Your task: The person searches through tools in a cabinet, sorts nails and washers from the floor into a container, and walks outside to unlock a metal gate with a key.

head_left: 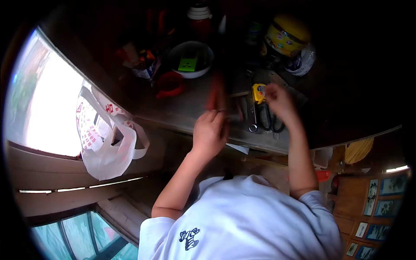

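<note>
My left hand [211,133] is closed at the table's front edge, its fingers around the near end of a long red tool [215,93], too smeared by motion to name its exact kind. My right hand [278,102] has curled fingers beside a yellow tape measure [259,93]; whether they grip it is blurred. Left of the tape measure lies a combination wrench [252,113], its ring end toward me. Dark loop handles [265,117], like those of scissors, lie just below the tape measure. A flat metal plate [277,79] is behind my right hand.
On the dark table [182,108] stand a white-rimmed bowl [211,65] with a green block [187,65] inside and a red cup [170,83]. At the back are a thermos [199,19], a yellow tub [287,37] and a tape roll [302,61]. A plastic bag [108,151] hangs left.
</note>
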`<action>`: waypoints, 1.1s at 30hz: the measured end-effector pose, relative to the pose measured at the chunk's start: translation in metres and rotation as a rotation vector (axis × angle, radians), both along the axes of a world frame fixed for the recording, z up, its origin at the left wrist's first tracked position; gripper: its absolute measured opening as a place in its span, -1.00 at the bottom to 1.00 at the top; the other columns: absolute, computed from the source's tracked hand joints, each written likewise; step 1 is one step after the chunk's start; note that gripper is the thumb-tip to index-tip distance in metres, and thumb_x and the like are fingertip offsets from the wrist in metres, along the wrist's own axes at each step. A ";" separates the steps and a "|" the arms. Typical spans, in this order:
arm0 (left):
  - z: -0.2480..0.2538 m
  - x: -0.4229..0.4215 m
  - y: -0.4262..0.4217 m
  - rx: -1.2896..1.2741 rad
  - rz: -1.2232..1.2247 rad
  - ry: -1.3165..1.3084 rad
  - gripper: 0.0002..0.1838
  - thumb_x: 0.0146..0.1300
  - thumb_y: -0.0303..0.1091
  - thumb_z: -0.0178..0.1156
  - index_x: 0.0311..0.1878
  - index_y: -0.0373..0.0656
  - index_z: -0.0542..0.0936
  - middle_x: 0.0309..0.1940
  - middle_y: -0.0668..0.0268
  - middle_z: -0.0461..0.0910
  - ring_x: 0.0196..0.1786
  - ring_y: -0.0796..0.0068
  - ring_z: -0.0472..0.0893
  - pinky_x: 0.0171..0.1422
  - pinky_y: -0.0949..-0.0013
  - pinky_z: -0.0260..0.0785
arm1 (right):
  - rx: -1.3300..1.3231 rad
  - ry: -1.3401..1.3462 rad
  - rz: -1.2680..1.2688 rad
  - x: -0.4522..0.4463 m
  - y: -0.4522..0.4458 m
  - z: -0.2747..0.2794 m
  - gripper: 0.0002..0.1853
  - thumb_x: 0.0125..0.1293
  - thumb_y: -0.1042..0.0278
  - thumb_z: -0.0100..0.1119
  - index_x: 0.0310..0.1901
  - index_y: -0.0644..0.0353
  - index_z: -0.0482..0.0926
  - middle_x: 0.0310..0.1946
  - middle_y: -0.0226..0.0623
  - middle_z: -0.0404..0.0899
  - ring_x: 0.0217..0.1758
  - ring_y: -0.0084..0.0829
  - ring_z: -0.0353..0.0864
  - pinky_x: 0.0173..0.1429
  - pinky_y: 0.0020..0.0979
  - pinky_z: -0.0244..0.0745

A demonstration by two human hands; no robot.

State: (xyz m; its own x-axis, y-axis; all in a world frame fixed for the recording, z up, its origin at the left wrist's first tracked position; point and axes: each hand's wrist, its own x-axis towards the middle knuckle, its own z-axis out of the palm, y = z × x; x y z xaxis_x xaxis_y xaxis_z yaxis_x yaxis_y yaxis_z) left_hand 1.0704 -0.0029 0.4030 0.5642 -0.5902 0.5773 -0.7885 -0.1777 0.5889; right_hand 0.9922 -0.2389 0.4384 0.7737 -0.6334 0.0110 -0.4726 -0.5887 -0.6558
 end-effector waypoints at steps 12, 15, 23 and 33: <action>-0.014 -0.046 -0.045 0.293 -0.115 0.053 -0.73 0.00 -0.39 0.20 -0.21 -0.24 0.45 -0.37 0.11 0.52 -0.26 0.10 0.52 -0.18 0.17 0.37 | -0.150 0.186 -0.017 -0.015 0.046 -0.030 -0.49 0.09 0.03 0.27 -0.03 0.22 0.46 -0.43 -0.16 0.60 -0.31 -0.17 0.61 -0.20 -0.25 0.49; 0.013 -0.031 -0.043 0.370 0.025 0.080 -0.68 -0.06 -0.41 0.20 -0.16 -0.22 0.47 -0.32 0.07 0.53 -0.19 0.04 0.50 -0.08 0.16 0.36 | -0.151 0.153 -0.020 -0.016 0.046 -0.026 -0.51 0.09 0.07 0.26 -0.04 0.22 0.45 -0.40 -0.18 0.61 -0.30 -0.17 0.61 -0.18 -0.24 0.49; -0.003 0.034 -0.109 0.525 0.253 -0.576 -0.67 -0.11 -0.15 0.26 -0.28 -0.11 0.52 -0.31 0.26 0.52 -0.09 0.21 0.44 -0.05 0.24 0.24 | -0.160 -0.024 0.023 -0.029 0.045 -0.030 -0.68 0.14 0.17 0.22 -0.15 0.19 0.50 -0.36 -0.21 0.62 -0.30 -0.22 0.62 -0.21 -0.29 0.48; 0.071 0.061 -0.084 -0.169 0.243 0.041 -0.68 0.09 -0.20 0.24 -0.28 -0.33 0.55 -0.41 0.02 0.59 -0.30 0.01 0.57 -0.16 0.21 0.40 | -0.038 -0.264 0.036 -0.099 0.043 -0.046 -0.81 0.20 0.31 0.14 -0.17 0.14 0.55 -0.26 -0.14 0.61 -0.25 -0.17 0.63 -0.20 -0.26 0.51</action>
State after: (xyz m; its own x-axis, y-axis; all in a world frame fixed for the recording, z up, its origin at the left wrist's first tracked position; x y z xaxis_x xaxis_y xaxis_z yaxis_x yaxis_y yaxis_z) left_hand 1.1317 -0.0871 0.4741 0.7022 -0.3320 0.6298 -0.7096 -0.2550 0.6568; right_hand 0.8934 -0.1960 0.3926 0.7631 -0.6007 0.2383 -0.2667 -0.6286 -0.7306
